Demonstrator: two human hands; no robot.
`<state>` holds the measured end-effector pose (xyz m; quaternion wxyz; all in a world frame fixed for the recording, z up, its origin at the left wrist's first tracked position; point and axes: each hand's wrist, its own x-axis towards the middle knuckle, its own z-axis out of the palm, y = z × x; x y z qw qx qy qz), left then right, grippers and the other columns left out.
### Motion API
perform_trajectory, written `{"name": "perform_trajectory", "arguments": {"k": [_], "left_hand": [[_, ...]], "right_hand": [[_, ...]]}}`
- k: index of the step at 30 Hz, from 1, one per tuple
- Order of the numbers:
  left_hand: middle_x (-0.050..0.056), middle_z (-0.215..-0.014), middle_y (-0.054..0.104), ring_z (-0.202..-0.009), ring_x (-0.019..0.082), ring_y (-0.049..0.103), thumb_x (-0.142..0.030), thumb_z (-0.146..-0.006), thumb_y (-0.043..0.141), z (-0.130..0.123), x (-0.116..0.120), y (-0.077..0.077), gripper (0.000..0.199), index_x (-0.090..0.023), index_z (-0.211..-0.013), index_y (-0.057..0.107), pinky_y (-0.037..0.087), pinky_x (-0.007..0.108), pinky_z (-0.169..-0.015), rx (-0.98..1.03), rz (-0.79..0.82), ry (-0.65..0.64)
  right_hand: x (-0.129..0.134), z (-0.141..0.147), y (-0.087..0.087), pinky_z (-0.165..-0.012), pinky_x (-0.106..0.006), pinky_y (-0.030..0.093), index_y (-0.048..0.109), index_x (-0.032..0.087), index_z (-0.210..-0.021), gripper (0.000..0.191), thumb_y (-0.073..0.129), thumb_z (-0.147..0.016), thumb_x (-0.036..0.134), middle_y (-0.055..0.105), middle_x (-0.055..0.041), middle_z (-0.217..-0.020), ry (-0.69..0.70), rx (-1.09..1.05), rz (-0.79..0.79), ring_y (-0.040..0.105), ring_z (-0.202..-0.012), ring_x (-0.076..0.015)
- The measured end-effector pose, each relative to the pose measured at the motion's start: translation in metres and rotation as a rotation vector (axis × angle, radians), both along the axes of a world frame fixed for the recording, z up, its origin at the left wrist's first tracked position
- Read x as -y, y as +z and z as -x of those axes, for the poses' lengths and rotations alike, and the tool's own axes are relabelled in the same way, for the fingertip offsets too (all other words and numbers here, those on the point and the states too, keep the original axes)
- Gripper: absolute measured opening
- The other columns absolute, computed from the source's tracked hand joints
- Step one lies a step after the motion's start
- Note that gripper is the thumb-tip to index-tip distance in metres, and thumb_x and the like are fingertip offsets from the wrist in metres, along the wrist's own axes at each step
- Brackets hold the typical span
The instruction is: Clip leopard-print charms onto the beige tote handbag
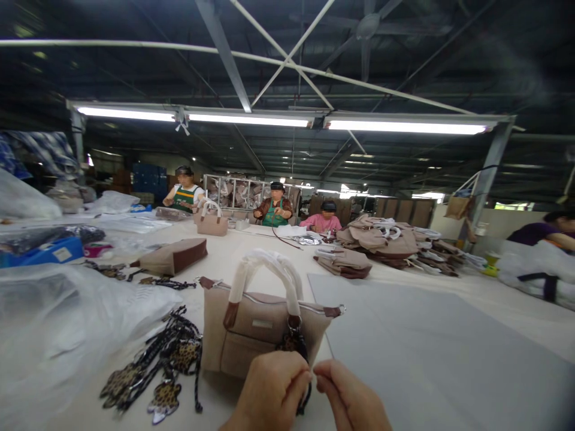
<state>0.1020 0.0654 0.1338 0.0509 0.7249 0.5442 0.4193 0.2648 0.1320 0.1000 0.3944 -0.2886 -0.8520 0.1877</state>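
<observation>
A beige handbag (251, 335) with brown trim stands upright on the table, its two handles wrapped in white material. A dark charm with black cords (291, 340) hangs from the base of the right handle. In front of the bag my left hand (274, 386) is closed, fingertips pinched beside the cords; what it holds is hidden. My right hand (348, 395) is just to its right, thumb and fingers pinched together, the tips too small to make out. Left of the bag lies a bunch of leopard-print charms (184, 356) with black cords.
Clear plastic (67, 341) covers the left side. A grey sheet (426, 347) lies at the right. Farther back are a lying bag (173, 256), a standing bag (212, 224), a bag pile (381, 239) and several people across the table.
</observation>
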Motion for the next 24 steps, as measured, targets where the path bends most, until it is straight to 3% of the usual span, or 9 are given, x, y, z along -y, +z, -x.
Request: {"name": "perform_trajectory", "arguments": {"k": [3, 6, 9, 14, 17, 20, 24], "left_hand": [[0.004, -0.082, 0.066, -0.079, 0.02, 0.061, -0.021, -0.094, 0.041, 0.002, -0.002, 0.005, 0.023, -0.02, -0.081, 0.06, 0.04, 0.029, -0.069, 0.041, 0.036, 0.194], [0.008, -0.1, 0.064, -0.097, 0.026, 0.059, -0.015, -0.09, 0.043, 0.002, -0.006, 0.006, 0.02, -0.018, -0.096, 0.062, 0.042, 0.036, -0.082, 0.016, 0.075, 0.368], [0.01, -0.102, 0.063, -0.1, 0.028, 0.057, -0.012, -0.086, 0.045, -0.001, -0.01, 0.007, 0.021, -0.017, -0.097, 0.063, 0.043, 0.039, -0.085, -0.026, 0.149, 0.453], [0.01, -0.103, 0.063, -0.101, 0.029, 0.057, -0.01, -0.084, 0.045, -0.01, -0.013, 0.012, 0.02, -0.017, -0.094, 0.061, 0.042, 0.04, -0.087, -0.042, 0.171, 0.508], [0.012, -0.104, 0.065, -0.101, 0.03, 0.059, -0.012, -0.087, 0.043, -0.015, -0.014, 0.014, 0.02, -0.016, -0.099, 0.06, 0.042, 0.04, -0.085, -0.021, 0.226, 0.527], [0.012, -0.103, 0.068, -0.099, 0.03, 0.064, -0.012, -0.088, 0.044, -0.016, -0.017, 0.015, 0.02, -0.016, -0.102, 0.058, 0.043, 0.038, -0.081, 0.071, 0.284, 0.523], [0.008, -0.087, 0.069, -0.086, 0.027, 0.066, -0.009, -0.082, 0.05, -0.013, -0.023, 0.01, 0.015, -0.019, -0.092, 0.055, 0.04, 0.033, -0.073, 0.216, 0.282, 0.508]], "right_hand": [[-0.015, 0.0, 0.013, -0.07, -0.024, 0.052, 0.057, 0.025, -0.086, 0.025, 0.037, -0.1, 0.032, 0.068, -0.0026, -0.092, 0.052, -0.004, -0.034, 0.064, -0.075, -0.0153], [-0.026, 0.01, 0.015, -0.071, -0.024, 0.051, 0.053, 0.024, -0.083, 0.023, 0.036, -0.099, 0.027, 0.062, -0.0061, -0.114, 0.124, -0.028, 0.0, 0.062, -0.08, -0.0142], [-0.027, 0.024, 0.008, -0.073, -0.024, 0.05, 0.051, 0.024, -0.084, 0.023, 0.035, -0.099, 0.027, 0.062, -0.0046, -0.105, 0.169, -0.118, 0.007, 0.061, -0.082, -0.0144], [-0.021, 0.033, 0.005, -0.068, -0.022, 0.049, 0.055, 0.024, -0.085, 0.022, 0.037, -0.098, 0.025, 0.064, -0.0058, -0.108, 0.177, -0.173, -0.027, 0.063, -0.087, -0.0147], [-0.021, 0.031, 0.01, -0.059, -0.022, 0.046, 0.056, 0.023, -0.086, 0.023, 0.037, -0.098, 0.026, 0.065, -0.0059, -0.109, 0.194, -0.166, 0.005, 0.061, -0.071, -0.0123], [-0.024, 0.03, 0.012, -0.055, -0.023, 0.044, 0.056, 0.023, -0.085, 0.023, 0.038, -0.098, 0.028, 0.066, -0.0052, -0.11, 0.208, -0.157, 0.079, 0.054, -0.06, -0.0106], [-0.025, 0.028, 0.013, -0.056, -0.024, 0.044, 0.057, 0.023, -0.086, 0.024, 0.039, -0.098, 0.032, 0.066, -0.0039, -0.106, 0.242, -0.12, 0.153, 0.052, -0.063, -0.0124]]}}
